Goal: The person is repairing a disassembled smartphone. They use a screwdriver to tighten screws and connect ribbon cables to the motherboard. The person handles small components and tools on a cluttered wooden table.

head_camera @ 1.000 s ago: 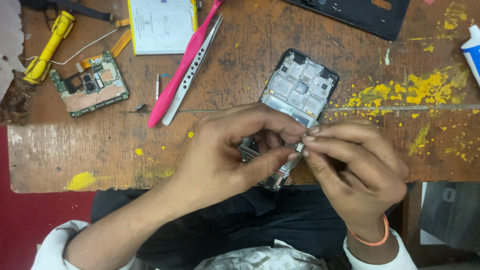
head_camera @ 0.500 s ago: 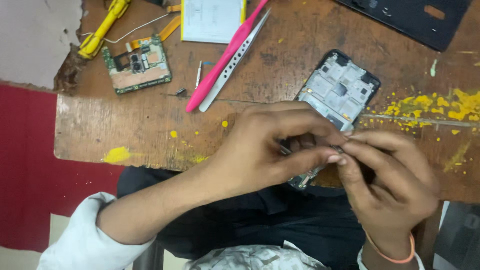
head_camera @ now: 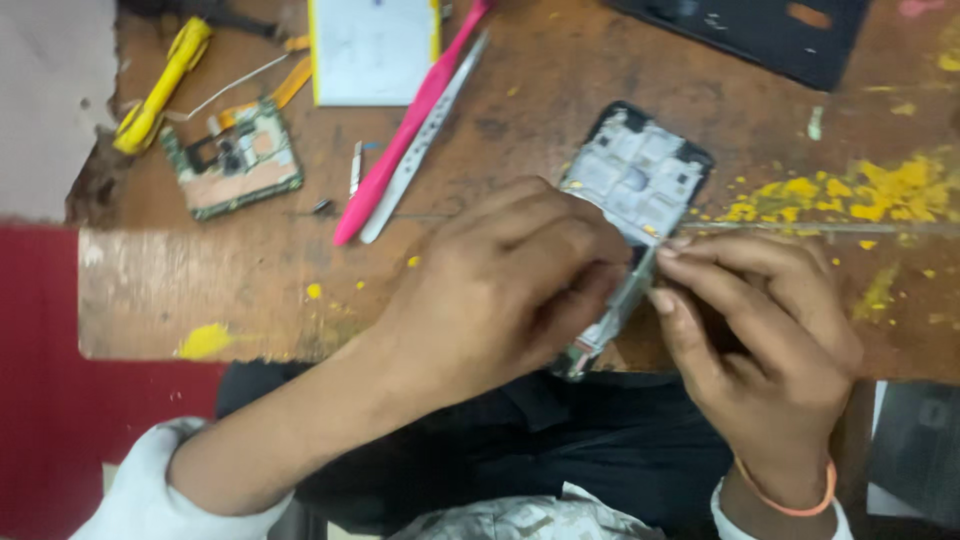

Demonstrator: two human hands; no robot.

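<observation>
- Both hands meet over the near edge of the wooden table (head_camera: 200, 290), working on an opened phone frame (head_camera: 640, 180).
- Left hand (head_camera: 500, 290) is curled shut, its fingers wrapped over the near end of the phone frame and hiding that part of it.
- Right hand (head_camera: 770, 320) is pinched closed, thumb and forefinger tips pressed together against the frame's right edge on a small part too blurred to identify; an orange band (head_camera: 790, 500) circles its wrist.
- Phone frame: a dark rim around a pale grey inside with small metal shields and cut-outs, lying tilted, its far end resting on the table and its near end jutting past the table edge toward the person's lap.
- Left of the phone frame lie a pink pry tool (head_camera: 410, 120) and, touching it side by side, silver tweezers (head_camera: 425, 140), both slanted.
- Further left of the phone frame sits a green circuit board (head_camera: 235, 160), with a yellow-handled tool (head_camera: 160, 85) just beyond it.
- Beyond the pink pry tool is a white card (head_camera: 370, 50) with a yellow edge.
- Right of the phone frame, yellow crumbs (head_camera: 860, 190) are scattered across the wood.
- Behind the phone frame, at the far edge, lies a black panel (head_camera: 760, 35).
</observation>
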